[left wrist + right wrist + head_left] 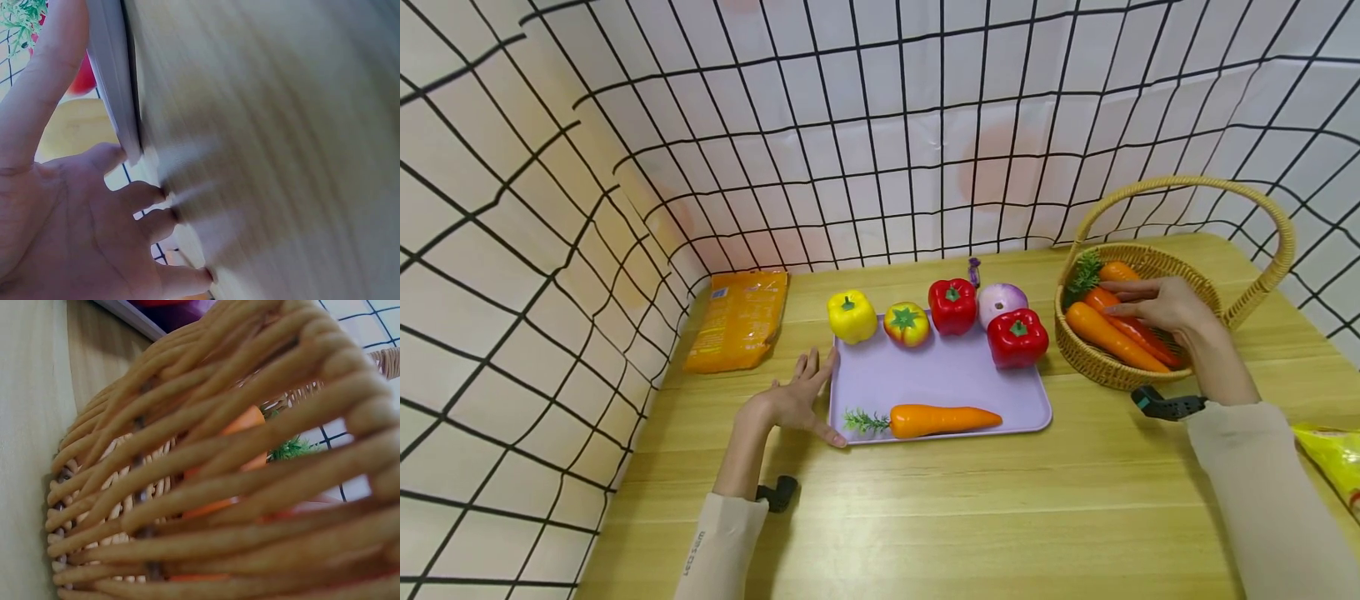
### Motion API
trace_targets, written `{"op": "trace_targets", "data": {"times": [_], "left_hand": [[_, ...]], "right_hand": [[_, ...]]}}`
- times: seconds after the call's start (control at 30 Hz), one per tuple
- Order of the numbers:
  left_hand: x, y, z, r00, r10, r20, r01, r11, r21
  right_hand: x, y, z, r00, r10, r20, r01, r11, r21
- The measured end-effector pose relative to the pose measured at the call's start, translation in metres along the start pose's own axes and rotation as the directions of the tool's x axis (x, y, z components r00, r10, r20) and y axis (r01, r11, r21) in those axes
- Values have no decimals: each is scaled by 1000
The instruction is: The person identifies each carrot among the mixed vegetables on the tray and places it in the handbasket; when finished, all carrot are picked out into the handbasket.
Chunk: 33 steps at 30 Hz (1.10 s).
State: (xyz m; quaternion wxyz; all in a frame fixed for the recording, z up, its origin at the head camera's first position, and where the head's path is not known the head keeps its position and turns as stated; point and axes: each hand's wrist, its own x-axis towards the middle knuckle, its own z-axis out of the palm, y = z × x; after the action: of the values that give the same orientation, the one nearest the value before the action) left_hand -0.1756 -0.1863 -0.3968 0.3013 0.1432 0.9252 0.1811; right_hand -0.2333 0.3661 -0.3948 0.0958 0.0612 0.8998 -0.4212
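In the head view, my left hand (797, 402) lies with spread fingers at the left edge of a lilac tray (925, 375); its thumb touches the near-left corner. My right hand (1176, 308) reaches into a wicker basket (1090, 362), its fingers extended over a long red pepper (1138, 335). Whether they touch it is hard to tell. A carrot (1105, 332) lies in front of that pepper, and another carrot (1118, 271) behind. On the tray are a carrot with green leaves (943, 421), red bell peppers (1017, 337), a yellow bell pepper (852, 317), a red-yellow tomato (907, 324) and a purple onion (992, 302).
An orange packet (739, 321) lies at the table's back left. A yellow-green bag (1333, 462) is at the right edge. The basket's tall handle (1187, 181) arches above it. Gridded white cloth (895, 125) stands behind and left of the wooden table (970, 517).
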Motion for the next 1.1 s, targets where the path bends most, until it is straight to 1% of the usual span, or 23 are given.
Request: {"op": "trace_targets", "data": {"times": [0.23,0.4,0.57,0.67,0.8,0.93,1.03,1.1], "left_hand": [[0,-1,0,1000,0,3,0,1000,1],[1,-1,0,1000,-2,4,2,1000,7],[1,-1,0,1000,-3,3,3,1000,10],[1,-2,0,1000,-3,1,3,1000,6],[0,-2,0,1000,-3,0,3,1000,4],[0,-2,0,1000,-5,2,5,1000,4],[0,-1,0,1000,-5,4,5,1000,4],[1,-1,0,1000,-4,6,4,1000,5]], "right_hand": [[0,2,2,1000,2,-10,-2,1000,-8],[-2,2,1,1000,15,-24,-15,1000,21],[-9,0,-1,1000,6,1,-6,998,63],[-16,-3,-3,1000,-9,4,8,992,124],[-28,-12,-5,999,-40,-36,44,990,131],[-40,-25,-4,995,-74,-67,81,992,101],[-49,-36,-2,992,-102,-72,108,990,86],[-56,-44,1,990,-132,-57,136,989,67]]}}
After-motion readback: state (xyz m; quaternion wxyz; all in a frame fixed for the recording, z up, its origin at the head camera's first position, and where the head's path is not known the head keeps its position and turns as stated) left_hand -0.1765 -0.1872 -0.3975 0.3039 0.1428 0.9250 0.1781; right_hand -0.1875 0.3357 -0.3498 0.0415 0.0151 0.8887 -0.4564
